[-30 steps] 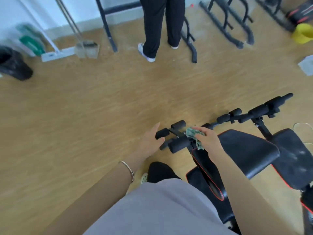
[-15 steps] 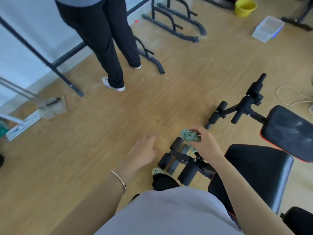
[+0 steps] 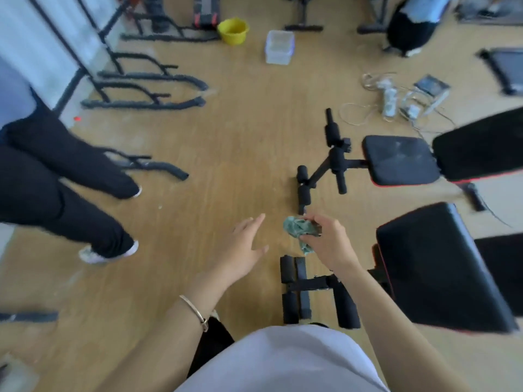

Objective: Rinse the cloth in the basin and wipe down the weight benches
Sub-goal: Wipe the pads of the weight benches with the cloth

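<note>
A: Head view puts the cloth (image 3: 299, 229) bunched in the right hand (image 3: 328, 244), held above the floor (image 3: 198, 171) between the 2 benches, just past the foam rollers (image 3: 293, 292) of the near bench (image 3: 441, 267).

B: What makes the next step go well?

A: My guess is a rinse comes next. The clear basin (image 3: 279, 47) sits well away across the room, beside the yellow bucket (image 3: 233, 31). Keep the cloth gathered so nothing drips on the way, then dunk and wring it fully before starting the far bench (image 3: 402, 159), whose pad looks dusty.

B: And the fingers?

A: On the right hand they are curled closed around the cloth, thumb pinching the crumpled wad, with a tail hanging below. The left hand (image 3: 246, 250) is spread wide, palm down, holding nothing and touching nothing.
</note>
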